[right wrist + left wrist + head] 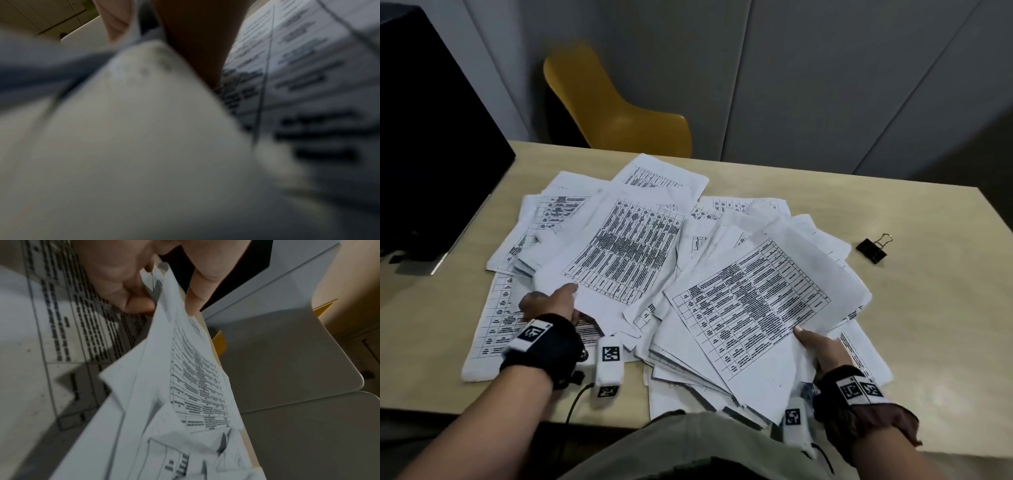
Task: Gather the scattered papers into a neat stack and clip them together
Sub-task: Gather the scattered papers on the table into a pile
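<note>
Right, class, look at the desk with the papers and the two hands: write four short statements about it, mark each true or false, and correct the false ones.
1. The binder clip is clamped on the papers. False: it lies apart on the table, to their right.
2. The left hand pinches a sheet by its edge. True.
3. The right hand is empty. False: it holds a bundle of sheets.
4. A yellow chair stands behind the table. True.
</note>
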### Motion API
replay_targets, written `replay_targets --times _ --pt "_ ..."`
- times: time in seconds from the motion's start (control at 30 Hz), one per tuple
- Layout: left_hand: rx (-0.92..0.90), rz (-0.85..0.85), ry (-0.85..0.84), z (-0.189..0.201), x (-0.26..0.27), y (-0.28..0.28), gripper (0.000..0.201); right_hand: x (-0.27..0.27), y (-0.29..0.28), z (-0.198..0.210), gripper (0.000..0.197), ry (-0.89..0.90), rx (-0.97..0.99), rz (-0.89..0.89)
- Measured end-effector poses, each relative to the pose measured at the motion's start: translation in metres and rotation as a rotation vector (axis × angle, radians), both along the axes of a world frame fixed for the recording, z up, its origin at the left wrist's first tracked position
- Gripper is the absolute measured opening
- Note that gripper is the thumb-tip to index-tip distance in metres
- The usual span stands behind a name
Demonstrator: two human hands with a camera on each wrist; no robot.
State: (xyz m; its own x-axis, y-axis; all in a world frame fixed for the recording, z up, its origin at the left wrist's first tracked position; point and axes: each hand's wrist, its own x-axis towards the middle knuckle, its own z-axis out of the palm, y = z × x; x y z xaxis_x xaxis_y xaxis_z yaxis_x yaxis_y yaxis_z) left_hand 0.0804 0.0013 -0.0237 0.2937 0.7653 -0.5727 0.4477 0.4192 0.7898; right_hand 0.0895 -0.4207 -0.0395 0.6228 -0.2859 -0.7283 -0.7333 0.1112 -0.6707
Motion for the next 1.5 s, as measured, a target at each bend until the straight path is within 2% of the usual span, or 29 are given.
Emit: replay_targets --times 0.03,0.1,0.23,0.3,0.33,0.4,0.47,0.57,0.67,0.8,0.87,0.97,1.1,1.23,1.27,1.37,1.43,1.5 --pt "-0.001 -0.025 -0.028 0.002 0.000 -0.006 0.037 0.000 -0.001 -0.002 0.072 -0.001 0.005 0.000" --pt "-0.085 -0.093 -0.094 -0.002 0.000 -0.015 0.031 0.001 -0.002 -0.005 0.078 0.003 0.010 -0.007" --pt "-0.375 -0.268 -0.092 -0.001 -0.002 -0.031 0.020 0.003 -0.007 -0.018 0.096 -0.028 0.049 -0.024" --pt "-0.364 -0.288 -0.097 -0.002 -0.001 -0.039 0.010 0.004 -0.005 -0.011 0.086 -0.042 0.073 -0.034" --pt "-0.330 -0.283 -0.089 -0.004 0.001 -0.040 0.008 0.002 0.000 -0.001 0.069 -0.047 0.084 -0.038" --pt "-0.210 -0.253 -0.089 -0.006 0.002 -0.035 0.014 0.000 0.004 0.009 0.030 -0.066 0.082 -0.021" --pt "-0.055 -0.223 -0.072 -0.005 0.001 -0.027 0.026 -0.001 0.004 0.009 0.015 -0.066 0.070 -0.021" --pt "0.043 -0.156 -0.140 0.007 -0.001 -0.019 0.030 -0.001 0.005 0.007 0.020 -0.061 0.029 -0.015" --pt "0.058 -0.114 -0.226 0.023 0.001 -0.014 0.021 -0.002 0.005 0.011 0.026 -0.046 0.021 0.007" --pt "-0.029 -0.106 -0.389 0.041 0.006 -0.018 0.020 -0.003 0.005 0.012 0.022 -0.059 0.010 -0.010" --pt "-0.094 -0.167 -0.435 0.046 0.006 -0.028 0.022 -0.002 0.007 0.013 0.026 -0.057 -0.009 0.005" --pt "-0.189 -0.291 -0.403 0.036 0.001 -0.043 0.013 -0.002 0.009 0.016 0.031 -0.033 -0.008 0.033" --pt "-0.310 -0.446 -0.313 0.025 -0.009 -0.071 0.019 0.000 0.011 0.019 0.035 -0.028 -0.025 0.052" --pt "-0.332 -0.655 -0.177 0.017 -0.016 -0.088 0.033 0.002 0.014 0.019 0.010 -0.053 -0.023 0.063" --pt "-0.301 -0.702 -0.135 0.013 -0.016 -0.089 0.035 0.001 0.014 0.019 0.009 -0.070 0.008 0.051" --pt "-0.176 -0.819 -0.014 0.004 -0.014 -0.093 0.038 0.001 0.016 0.021 0.035 -0.105 0.110 0.006" --pt "-0.135 -0.820 0.001 -0.001 -0.012 -0.097 0.037 0.001 0.017 0.026 0.049 -0.111 0.091 0.046" --pt "-0.123 -0.844 -0.001 -0.002 -0.010 -0.104 0.034 0.000 0.017 0.029 0.093 -0.103 0.026 0.117"
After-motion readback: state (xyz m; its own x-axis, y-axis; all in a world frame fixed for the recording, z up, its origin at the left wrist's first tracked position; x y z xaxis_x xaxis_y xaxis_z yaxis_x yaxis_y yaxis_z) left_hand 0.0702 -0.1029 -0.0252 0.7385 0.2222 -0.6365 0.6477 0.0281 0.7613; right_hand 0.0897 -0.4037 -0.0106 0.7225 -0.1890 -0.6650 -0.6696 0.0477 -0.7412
